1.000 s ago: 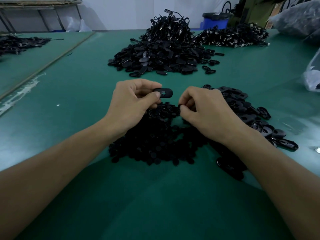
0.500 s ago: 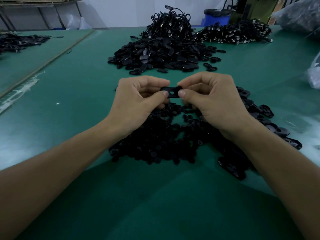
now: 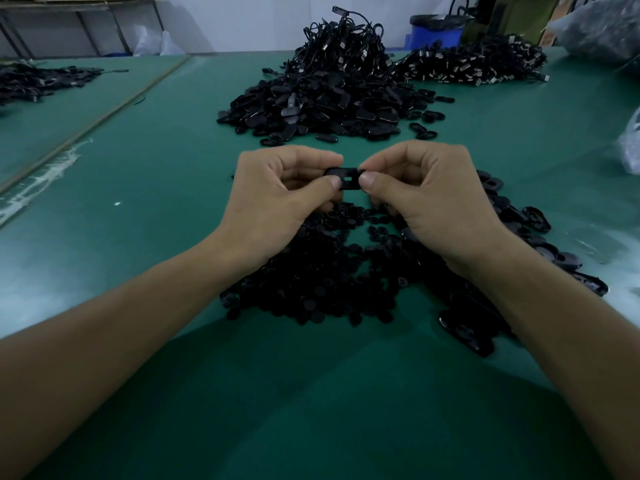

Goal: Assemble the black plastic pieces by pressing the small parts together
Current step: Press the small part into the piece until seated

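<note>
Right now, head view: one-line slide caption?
Left hand and right hand pinch one black plastic piece above a heap of small black parts on a green table.

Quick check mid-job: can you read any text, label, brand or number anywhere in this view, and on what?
No text can be read anywhere in this view.
The black piece pinched between left hand and right hand: no marking shows.
The blue bin at the back: no label shows.
The brown carton at far right: any print is too blurred to read.
The piles of black parts: too small and dark to tell.
</note>
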`<state>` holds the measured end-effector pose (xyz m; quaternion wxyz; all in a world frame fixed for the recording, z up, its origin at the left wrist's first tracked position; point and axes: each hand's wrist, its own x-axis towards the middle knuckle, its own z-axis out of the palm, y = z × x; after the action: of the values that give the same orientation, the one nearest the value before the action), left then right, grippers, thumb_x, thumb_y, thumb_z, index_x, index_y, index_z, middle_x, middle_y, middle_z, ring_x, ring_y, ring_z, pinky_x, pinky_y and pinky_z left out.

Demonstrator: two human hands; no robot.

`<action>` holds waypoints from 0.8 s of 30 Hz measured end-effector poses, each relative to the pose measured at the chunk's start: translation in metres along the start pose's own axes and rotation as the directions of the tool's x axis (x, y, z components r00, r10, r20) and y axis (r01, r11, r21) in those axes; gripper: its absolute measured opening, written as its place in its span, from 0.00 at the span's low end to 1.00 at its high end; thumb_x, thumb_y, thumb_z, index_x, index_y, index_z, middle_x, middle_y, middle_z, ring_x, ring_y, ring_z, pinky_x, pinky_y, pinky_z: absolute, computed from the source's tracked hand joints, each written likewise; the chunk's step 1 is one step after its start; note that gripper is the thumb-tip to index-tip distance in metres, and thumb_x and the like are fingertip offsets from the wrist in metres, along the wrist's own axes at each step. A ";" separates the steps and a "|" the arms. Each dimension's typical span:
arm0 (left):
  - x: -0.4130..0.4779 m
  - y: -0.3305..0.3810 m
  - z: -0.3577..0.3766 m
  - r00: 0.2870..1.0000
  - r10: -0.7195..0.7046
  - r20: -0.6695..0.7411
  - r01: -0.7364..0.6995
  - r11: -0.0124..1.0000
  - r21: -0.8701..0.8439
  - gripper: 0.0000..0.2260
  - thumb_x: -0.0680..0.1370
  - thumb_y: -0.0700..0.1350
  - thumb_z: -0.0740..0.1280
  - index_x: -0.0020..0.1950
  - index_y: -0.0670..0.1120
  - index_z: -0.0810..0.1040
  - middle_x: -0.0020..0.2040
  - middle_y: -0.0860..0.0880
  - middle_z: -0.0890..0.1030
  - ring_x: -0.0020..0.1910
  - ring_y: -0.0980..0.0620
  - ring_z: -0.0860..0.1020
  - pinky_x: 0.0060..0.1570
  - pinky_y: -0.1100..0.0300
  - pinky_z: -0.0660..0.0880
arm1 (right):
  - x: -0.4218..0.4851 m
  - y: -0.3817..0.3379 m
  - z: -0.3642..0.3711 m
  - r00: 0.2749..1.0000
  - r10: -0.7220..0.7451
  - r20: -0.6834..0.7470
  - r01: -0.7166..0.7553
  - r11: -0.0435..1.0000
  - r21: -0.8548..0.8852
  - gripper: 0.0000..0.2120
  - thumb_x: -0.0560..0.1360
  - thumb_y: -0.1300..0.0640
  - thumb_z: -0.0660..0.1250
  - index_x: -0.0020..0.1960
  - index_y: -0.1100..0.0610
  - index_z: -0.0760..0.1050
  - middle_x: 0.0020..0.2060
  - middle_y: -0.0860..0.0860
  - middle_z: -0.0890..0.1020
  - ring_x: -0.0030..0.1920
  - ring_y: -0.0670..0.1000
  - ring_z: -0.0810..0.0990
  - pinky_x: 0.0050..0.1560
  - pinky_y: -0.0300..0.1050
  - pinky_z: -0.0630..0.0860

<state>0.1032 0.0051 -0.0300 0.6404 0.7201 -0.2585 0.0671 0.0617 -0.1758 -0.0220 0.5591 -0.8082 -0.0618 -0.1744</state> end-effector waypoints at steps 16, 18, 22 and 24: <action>0.000 0.003 0.001 0.998 -0.041 -0.042 0.040 0.999 -0.036 0.08 0.76 0.32 0.71 0.49 0.45 0.83 0.39 0.49 0.86 0.37 0.54 0.85 0.39 0.64 0.80 | 0.000 -0.002 -0.001 0.999 0.023 0.049 -0.030 0.990 0.141 0.07 0.77 0.64 0.71 0.48 0.52 0.81 0.38 0.49 0.84 0.37 0.42 0.81 0.39 0.31 0.74; 0.000 0.003 0.001 0.998 -0.039 -0.045 0.037 0.999 -0.039 0.08 0.76 0.32 0.71 0.49 0.45 0.83 0.38 0.49 0.86 0.37 0.54 0.85 0.39 0.64 0.80 | 0.000 -0.001 -0.001 0.997 0.049 0.065 -0.060 0.982 0.179 0.07 0.77 0.64 0.71 0.47 0.51 0.81 0.38 0.50 0.84 0.37 0.43 0.81 0.38 0.34 0.74; 0.000 0.002 0.000 0.999 -0.020 -0.045 0.018 0.999 -0.038 0.09 0.76 0.32 0.72 0.49 0.45 0.83 0.38 0.49 0.86 0.38 0.53 0.85 0.39 0.64 0.80 | 0.001 -0.001 -0.001 0.990 0.093 0.104 -0.118 0.957 0.265 0.07 0.77 0.64 0.71 0.46 0.53 0.80 0.38 0.50 0.85 0.37 0.43 0.81 0.37 0.35 0.74; 0.000 0.001 0.000 0.999 -0.014 -0.043 0.012 1.000 -0.029 0.09 0.76 0.33 0.72 0.50 0.46 0.83 0.38 0.49 0.86 0.39 0.53 0.85 0.39 0.64 0.80 | 0.001 0.000 -0.001 0.988 0.097 0.117 -0.127 0.947 0.294 0.07 0.77 0.64 0.71 0.46 0.53 0.80 0.38 0.49 0.85 0.37 0.43 0.80 0.36 0.35 0.74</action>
<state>0.1029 0.0054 -0.0288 0.6565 0.7109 -0.2409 0.0746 0.0622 -0.1767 -0.0212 0.6805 -0.7239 -0.0697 -0.0900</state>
